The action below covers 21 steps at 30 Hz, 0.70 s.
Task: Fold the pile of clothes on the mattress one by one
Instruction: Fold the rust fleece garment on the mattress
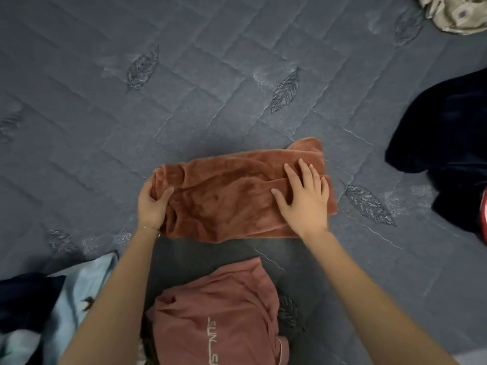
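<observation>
Currently mid-fold on one item. Lower left of frame: a dark navy piece (23, 299) sits on a light blue cloth (79, 285), both bunched and unfolded. The left hand (152, 204) grips the left end of the rust-brown fleece garment (226, 198), thumb on top and fingers wrapped round the end. The garment lies centre frame on the grey quilted mattress (210, 75), doubled into a long wrinkled band. The right hand (303, 196) lies flat on its right part, fingers straight and spread, pressing down and gripping nothing. Bottom centre is a pink top with lettering (218, 317); cannot tell if it is worn or lying there. At the right edge a dark navy garment (448, 133) is heaped, with a red bit (484, 214) below it. In the upper right corner is a crumpled beige patterned cloth (453, 14).

Progress, as a judgement: this piece is partly folded and probably needs another fold across. Several pieces are left, and no finished stack is in view.
</observation>
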Tool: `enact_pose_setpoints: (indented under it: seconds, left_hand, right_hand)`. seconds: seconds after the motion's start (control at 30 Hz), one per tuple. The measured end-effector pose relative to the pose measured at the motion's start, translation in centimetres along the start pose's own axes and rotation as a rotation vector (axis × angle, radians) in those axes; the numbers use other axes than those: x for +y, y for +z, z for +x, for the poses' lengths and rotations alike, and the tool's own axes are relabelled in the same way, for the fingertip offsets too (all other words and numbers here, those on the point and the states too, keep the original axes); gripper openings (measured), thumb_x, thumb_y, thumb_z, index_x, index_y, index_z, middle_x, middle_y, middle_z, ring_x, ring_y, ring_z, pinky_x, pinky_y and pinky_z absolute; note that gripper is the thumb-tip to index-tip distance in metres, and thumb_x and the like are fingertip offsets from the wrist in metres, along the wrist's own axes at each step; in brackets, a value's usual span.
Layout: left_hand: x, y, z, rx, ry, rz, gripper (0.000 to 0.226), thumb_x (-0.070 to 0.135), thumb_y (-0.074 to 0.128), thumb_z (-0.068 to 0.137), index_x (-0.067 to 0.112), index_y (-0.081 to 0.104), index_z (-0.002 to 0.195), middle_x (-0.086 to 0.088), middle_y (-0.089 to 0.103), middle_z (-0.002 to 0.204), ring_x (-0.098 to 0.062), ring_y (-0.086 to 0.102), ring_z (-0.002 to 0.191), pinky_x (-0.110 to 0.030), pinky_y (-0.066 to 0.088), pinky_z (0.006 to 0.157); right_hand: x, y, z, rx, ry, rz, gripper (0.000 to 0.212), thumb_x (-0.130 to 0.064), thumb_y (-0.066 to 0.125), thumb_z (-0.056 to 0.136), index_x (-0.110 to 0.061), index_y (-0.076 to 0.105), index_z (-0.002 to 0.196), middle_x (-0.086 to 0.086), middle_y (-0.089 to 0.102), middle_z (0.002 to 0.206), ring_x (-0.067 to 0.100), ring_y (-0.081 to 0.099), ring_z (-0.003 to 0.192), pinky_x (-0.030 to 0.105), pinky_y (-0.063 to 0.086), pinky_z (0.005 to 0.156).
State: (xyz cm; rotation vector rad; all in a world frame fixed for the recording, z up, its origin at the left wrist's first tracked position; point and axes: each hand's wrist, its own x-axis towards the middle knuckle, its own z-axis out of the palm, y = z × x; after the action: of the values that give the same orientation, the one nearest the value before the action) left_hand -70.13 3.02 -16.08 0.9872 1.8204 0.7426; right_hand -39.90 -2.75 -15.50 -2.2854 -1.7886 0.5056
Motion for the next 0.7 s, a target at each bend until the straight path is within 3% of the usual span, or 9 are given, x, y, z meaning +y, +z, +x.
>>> enact_pose_setpoints:
  seconds: [0.07,0.13,0.27,0.33,0.4,0.47,0.57,0.63,0.7]
  left_hand:
    - [-1.1,-0.5,0.1,0.04,-0.005,0.017,0.047,0.002,0.061,0.091,-0.001,0.047,0.136,-0.012,0.055,0.132,-0.02,0.053,0.117,-0.031,0.043,0.103]
    - [-1.8,-0.5,0.4,0.064,0.021,0.095,0.05,0.004,0.062,0.091,0.002,0.046,0.138,-0.014,0.053,0.135,-0.025,0.051,0.124,-0.034,0.039,0.107]
    - [-1.4,1.6,-0.3,0.189,0.105,0.557,0.067,0.013,0.064,0.09,0.007,0.032,0.148,-0.028,0.04,0.14,-0.044,0.039,0.129,-0.049,0.029,0.108]
    - [-0.5,3.6,-1.1,0.24,0.257,0.758,0.066,0.02,0.061,0.09,0.007,0.033,0.148,-0.031,0.035,0.144,-0.049,0.032,0.133,-0.056,0.02,0.111]
    - [0.4,6.1,-2.0,0.141,0.37,0.795,0.06,0.031,0.051,0.095,0.01,0.035,0.148,-0.028,0.032,0.149,-0.047,0.027,0.138,-0.058,0.015,0.113]
    - [1.1,8.9,-3.1,-0.001,0.438,0.776,0.056,0.041,0.039,0.097,0.017,0.035,0.148,-0.021,0.029,0.153,-0.04,0.024,0.142,-0.056,0.017,0.116]
    - [2.0,13.1,-4.5,-0.165,0.579,0.727,0.05,0.04,0.031,0.099,0.023,0.04,0.145,-0.009,0.033,0.154,-0.027,0.024,0.144,-0.051,0.016,0.117]
    - [3.2,15.6,-4.6,-0.208,0.65,0.714,0.047,0.037,0.028,0.1,0.021,0.048,0.14,-0.003,0.043,0.148,-0.022,0.028,0.143,-0.049,0.015,0.117]
    - [4.9,17.8,-3.9,-0.246,0.635,0.715,0.049,0.037,0.023,0.101,0.02,0.048,0.14,0.0,0.049,0.143,-0.02,0.028,0.143,-0.046,0.009,0.119]
  right_hand:
    - [0.4,0.4,-0.1,-0.025,-0.004,-0.023,0.068,-0.06,0.034,0.087,-0.022,0.045,0.143,0.012,0.034,0.154,0.033,0.025,0.143,0.054,0.012,0.116]
    - [0.6,0.5,-0.2,-0.144,-0.015,-0.058,0.072,-0.064,0.031,0.087,-0.025,0.037,0.148,0.012,0.022,0.158,0.032,0.014,0.147,0.054,0.004,0.117]
    - [0.9,1.0,-0.2,-0.411,-0.006,-0.129,0.069,-0.064,0.03,0.094,-0.034,0.013,0.154,0.006,-0.005,0.162,0.026,-0.012,0.148,0.05,-0.011,0.117]
    - [0.8,0.5,0.2,-0.404,0.015,-0.072,0.061,-0.061,0.029,0.097,-0.034,0.024,0.151,0.004,0.007,0.162,0.025,0.0,0.149,0.049,-0.002,0.118]
    - [1.1,-0.4,1.1,-0.24,0.054,0.077,0.05,-0.052,0.036,0.098,-0.029,0.047,0.141,0.003,0.035,0.153,0.027,0.029,0.14,0.048,0.018,0.111]
    - [1.8,-1.2,2.5,-0.082,0.087,0.221,0.04,-0.037,0.048,0.098,-0.02,0.055,0.134,0.004,0.05,0.138,0.029,0.045,0.126,0.045,0.031,0.102]
    - [3.4,-1.6,5.0,-0.055,0.152,0.226,0.054,-0.023,0.059,0.092,-0.014,0.041,0.143,0.01,0.043,0.143,0.032,0.039,0.129,0.043,0.03,0.106]
    - [4.3,-1.5,6.1,-0.121,0.322,0.288,0.066,-0.027,0.062,0.091,-0.013,0.032,0.147,0.011,0.035,0.148,0.03,0.033,0.135,0.042,0.026,0.11]
    - [4.8,-1.2,6.3,-0.173,0.521,0.515,0.068,-0.033,0.063,0.09,-0.008,0.033,0.146,0.013,0.039,0.147,0.028,0.037,0.136,0.037,0.027,0.111]
